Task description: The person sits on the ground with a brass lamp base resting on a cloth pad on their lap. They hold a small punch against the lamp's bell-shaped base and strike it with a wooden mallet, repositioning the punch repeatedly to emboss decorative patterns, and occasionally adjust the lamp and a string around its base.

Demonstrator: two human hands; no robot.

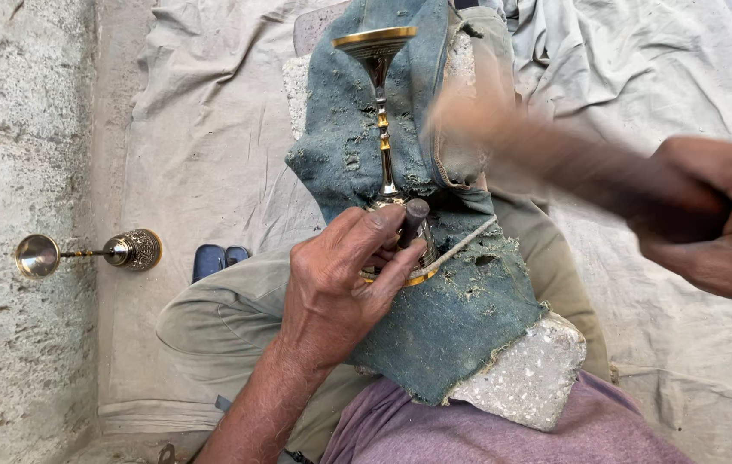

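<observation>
A big pale cloth covers the floor, soft and full of folds. On the person's lap sits a rough grey stone block. A torn blue rag lies over it, fuzzy and full of holes.

A shiny brass goblet lies on the rag, its cup pointing away and its wide foot under the left hand. It is smooth, thin in the stem and gold at the rim.

The left hand's fingers are curled tight around a short dark punch whose tip rests on the goblet's foot. The right hand grips a hammer that is only a blur.

To do this well, I think the punch must stand steady and the hits be small and even, so the thin metal does not dent.

A second goblet lies well apart on the left.
</observation>
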